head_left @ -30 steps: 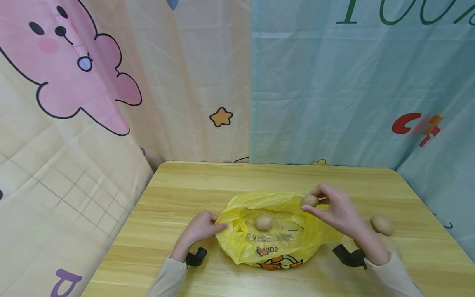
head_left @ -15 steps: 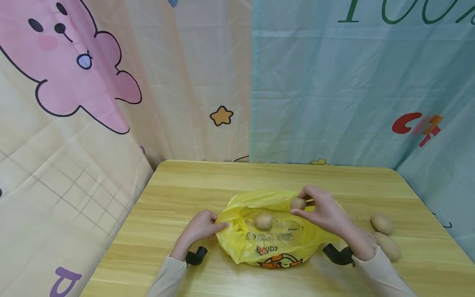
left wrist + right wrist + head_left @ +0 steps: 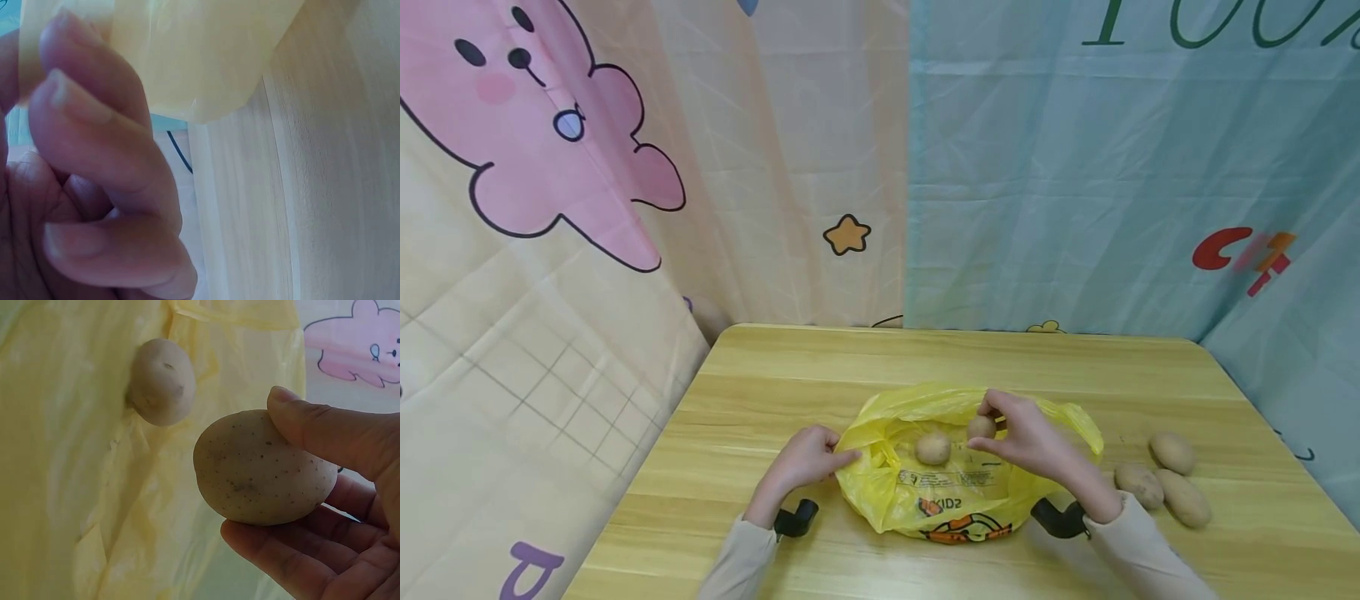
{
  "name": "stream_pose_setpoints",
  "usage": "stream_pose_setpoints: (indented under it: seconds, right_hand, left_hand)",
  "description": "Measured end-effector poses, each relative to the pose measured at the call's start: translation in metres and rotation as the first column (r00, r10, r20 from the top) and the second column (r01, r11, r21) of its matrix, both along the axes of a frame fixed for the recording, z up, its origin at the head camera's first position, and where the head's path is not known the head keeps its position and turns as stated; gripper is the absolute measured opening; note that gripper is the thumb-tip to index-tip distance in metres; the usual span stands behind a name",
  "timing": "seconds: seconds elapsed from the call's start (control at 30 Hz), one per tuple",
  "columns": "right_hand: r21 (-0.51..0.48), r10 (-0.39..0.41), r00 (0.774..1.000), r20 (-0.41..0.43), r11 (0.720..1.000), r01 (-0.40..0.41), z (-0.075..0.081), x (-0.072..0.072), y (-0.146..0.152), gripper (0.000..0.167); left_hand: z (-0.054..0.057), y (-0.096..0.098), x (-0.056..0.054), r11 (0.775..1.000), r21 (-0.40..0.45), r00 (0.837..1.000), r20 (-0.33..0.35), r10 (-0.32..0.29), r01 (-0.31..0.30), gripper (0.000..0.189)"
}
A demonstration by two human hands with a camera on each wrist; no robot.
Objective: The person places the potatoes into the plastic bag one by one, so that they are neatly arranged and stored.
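Observation:
A yellow plastic bag lies on its side on the table, its mouth spread wide. Inside it rests one potato, which also shows in the right wrist view. My right hand holds a second, speckled potato between thumb and fingers, over the bag's opening and to the right of the first potato. At the bag's left rim, my left hand pinches the plastic between thumb and forefinger. In the left wrist view its other fingers are curled, and the pinch itself is mostly out of sight.
Three more potatoes lie close together on the wooden table, right of the bag. Printed curtains hang behind and beside the table. A black wrist mount sticks out from each wrist.
My right hand has carried the potato left and slightly down over the bag's opening, uncovering the potatoes on the right. My left hand keeps its place at the rim.

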State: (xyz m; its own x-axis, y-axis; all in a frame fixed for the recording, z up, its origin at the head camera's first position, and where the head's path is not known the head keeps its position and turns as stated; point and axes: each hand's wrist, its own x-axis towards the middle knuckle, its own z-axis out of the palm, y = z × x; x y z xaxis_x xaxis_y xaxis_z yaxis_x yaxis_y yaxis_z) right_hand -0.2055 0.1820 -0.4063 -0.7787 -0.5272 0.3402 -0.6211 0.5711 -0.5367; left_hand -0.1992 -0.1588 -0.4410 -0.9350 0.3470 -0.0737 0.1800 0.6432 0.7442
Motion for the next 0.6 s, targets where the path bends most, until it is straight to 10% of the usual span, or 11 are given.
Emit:
stream_pose_setpoints:
  seconds: [0.6]
  right_hand:
    - [0.052,0.036,0.998,0.06,0.998,-0.04,-0.022,-0.007,-0.012,0.033]
  left_hand:
    - [0.003,0.002,0.001,1.0,0.004,1.0,0.008,0.0,0.0,0.028]
